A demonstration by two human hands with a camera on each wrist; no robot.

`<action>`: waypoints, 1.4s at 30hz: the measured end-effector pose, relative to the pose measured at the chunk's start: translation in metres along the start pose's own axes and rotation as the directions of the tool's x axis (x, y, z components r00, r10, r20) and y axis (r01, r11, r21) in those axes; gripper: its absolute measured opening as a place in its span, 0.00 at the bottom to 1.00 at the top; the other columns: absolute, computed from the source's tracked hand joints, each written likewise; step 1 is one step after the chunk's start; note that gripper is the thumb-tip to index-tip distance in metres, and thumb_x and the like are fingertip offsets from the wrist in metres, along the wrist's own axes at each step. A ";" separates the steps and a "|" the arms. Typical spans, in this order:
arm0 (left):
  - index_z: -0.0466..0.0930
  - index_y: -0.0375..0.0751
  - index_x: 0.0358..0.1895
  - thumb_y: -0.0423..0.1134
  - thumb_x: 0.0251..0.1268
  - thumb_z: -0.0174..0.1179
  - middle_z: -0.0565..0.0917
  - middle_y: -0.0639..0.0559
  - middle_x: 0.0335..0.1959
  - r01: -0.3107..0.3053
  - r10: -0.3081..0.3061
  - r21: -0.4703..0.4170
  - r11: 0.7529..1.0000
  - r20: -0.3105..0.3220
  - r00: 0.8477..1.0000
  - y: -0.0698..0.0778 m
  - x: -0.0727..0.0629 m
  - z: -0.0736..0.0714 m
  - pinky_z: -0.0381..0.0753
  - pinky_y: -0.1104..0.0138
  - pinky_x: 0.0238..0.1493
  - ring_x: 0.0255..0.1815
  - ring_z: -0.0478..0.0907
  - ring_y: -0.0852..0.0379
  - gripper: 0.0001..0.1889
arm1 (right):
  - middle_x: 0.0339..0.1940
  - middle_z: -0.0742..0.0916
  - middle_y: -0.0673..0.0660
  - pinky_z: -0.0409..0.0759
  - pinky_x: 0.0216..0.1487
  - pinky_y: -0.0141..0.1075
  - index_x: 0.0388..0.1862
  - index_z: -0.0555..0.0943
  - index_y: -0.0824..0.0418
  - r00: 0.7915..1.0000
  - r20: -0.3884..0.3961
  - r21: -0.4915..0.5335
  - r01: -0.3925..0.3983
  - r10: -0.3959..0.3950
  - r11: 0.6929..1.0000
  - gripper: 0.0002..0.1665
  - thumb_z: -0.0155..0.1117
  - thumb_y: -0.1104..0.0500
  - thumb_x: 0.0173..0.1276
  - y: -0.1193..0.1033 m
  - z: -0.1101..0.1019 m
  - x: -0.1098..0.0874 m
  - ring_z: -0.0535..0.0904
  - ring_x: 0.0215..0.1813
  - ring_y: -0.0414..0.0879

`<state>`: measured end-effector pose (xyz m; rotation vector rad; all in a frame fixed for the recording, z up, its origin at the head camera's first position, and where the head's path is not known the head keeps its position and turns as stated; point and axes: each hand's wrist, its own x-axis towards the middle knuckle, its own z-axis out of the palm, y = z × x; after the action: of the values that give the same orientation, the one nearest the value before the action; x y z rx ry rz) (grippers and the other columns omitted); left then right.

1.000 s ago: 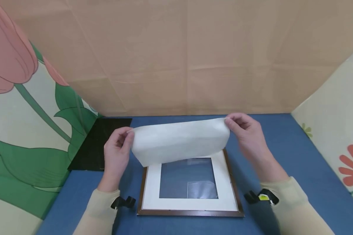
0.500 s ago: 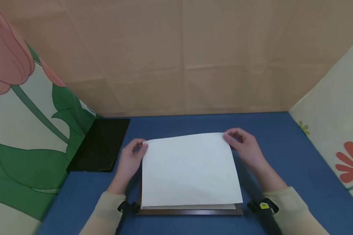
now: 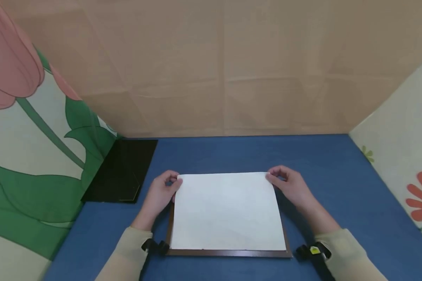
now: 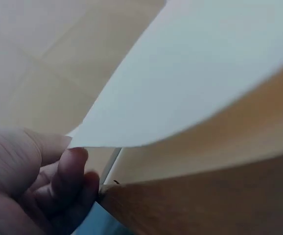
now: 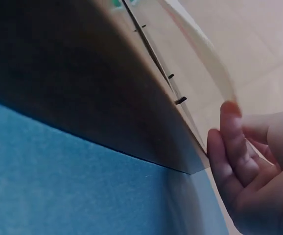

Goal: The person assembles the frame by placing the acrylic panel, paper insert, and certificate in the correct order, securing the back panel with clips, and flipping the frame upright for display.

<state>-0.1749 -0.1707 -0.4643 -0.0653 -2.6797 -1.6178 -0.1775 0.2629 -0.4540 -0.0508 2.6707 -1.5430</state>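
Note:
A white sheet of paper (image 3: 226, 212) covers most of a brown wooden picture frame (image 3: 228, 253) on the blue table. By its far left corner my left hand (image 3: 161, 193) pinches the sheet between thumb and forefinger. The far right corner is pinched by my right hand (image 3: 290, 185). In the left wrist view the sheet (image 4: 171, 83) curves up from the frame (image 4: 205, 200) at the held corner, and other fingers of the left hand (image 4: 38, 181) touch the frame's corner. Small dark tabs (image 5: 180, 100) stick out along the frame's inner edge in the right wrist view.
At the back left of the blue table (image 3: 211, 152) lies a flat black panel (image 3: 123, 171). A brown paper backdrop (image 3: 218, 70) rises behind the table. Flower-printed walls (image 3: 38, 152) stand on the left and right sides.
Both hands have lowered the sheet toward me. It hung bent above the frame's far half, with the white mat and dark middle showing; now it lies over them.

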 end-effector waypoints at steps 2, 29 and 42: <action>0.86 0.43 0.55 0.40 0.82 0.68 0.85 0.47 0.42 0.014 -0.014 0.022 1.000 0.007 1.000 0.001 0.000 0.000 0.83 0.58 0.25 0.17 0.79 0.48 0.07 | 0.56 0.88 0.61 0.87 0.48 0.38 0.61 0.85 0.60 1.000 0.002 -0.010 0.004 -0.004 1.000 0.22 0.68 0.44 0.84 0.000 0.000 0.001 0.86 0.50 0.53; 0.86 0.43 0.63 0.35 0.76 0.74 0.85 0.53 0.40 -0.052 0.042 0.192 0.980 0.054 0.998 -0.006 0.002 0.001 0.78 0.58 0.37 0.31 0.76 0.52 0.17 | 0.56 0.82 0.62 0.80 0.44 0.45 0.57 0.87 0.61 0.998 0.059 -0.141 0.009 0.000 0.990 0.15 0.70 0.52 0.84 0.010 0.003 0.008 0.78 0.48 0.54; 0.83 0.45 0.71 0.34 0.76 0.73 0.76 0.43 0.54 -0.070 0.051 0.232 0.970 0.090 0.995 -0.009 -0.001 0.001 0.79 0.57 0.38 0.34 0.74 0.53 0.23 | 0.52 0.79 0.61 0.76 0.41 0.43 0.56 0.86 0.61 0.997 0.070 -0.164 0.033 -0.022 0.986 0.13 0.73 0.55 0.81 0.014 0.004 0.010 0.75 0.43 0.54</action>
<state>-0.1743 -0.1743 -0.4729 -0.2144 -2.8790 -1.2986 -0.1874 0.2660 -0.4685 -0.1458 2.7480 -1.2986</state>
